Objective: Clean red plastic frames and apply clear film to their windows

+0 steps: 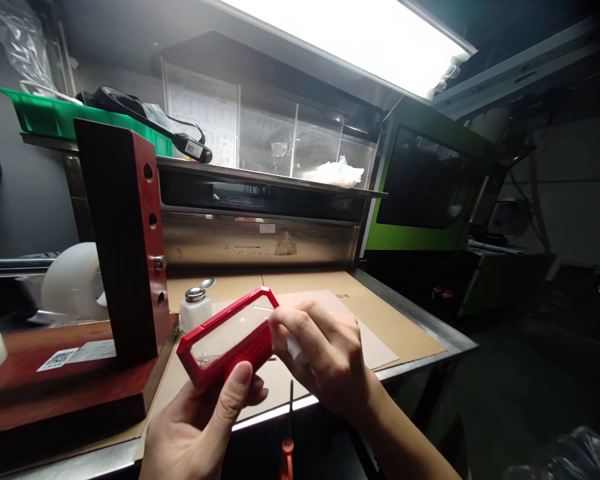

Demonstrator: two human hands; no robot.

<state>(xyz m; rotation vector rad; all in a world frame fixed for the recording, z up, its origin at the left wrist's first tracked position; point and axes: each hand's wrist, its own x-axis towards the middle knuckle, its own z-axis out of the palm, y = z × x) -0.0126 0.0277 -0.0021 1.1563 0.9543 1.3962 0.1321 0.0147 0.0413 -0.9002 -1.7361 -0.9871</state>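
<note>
Red frame (229, 335) between left hand (200, 427) and right hand (325, 357)

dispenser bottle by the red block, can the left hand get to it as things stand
Probably not right away: the left hand is gripping the red frame, which sits between it and the bottle. Otherwise the cardboard around the bottle looks open.

A dark red upright block (123, 233) with holes stood on a red base plate (55, 380) at the left of the metal workbench (430, 330). Just beside it sat a small white dispenser bottle (195, 308) on brown cardboard sheets (380, 313). A green tray (60, 120) rested on the shelf above, and a green machine (430, 193) stood to the right.
</note>
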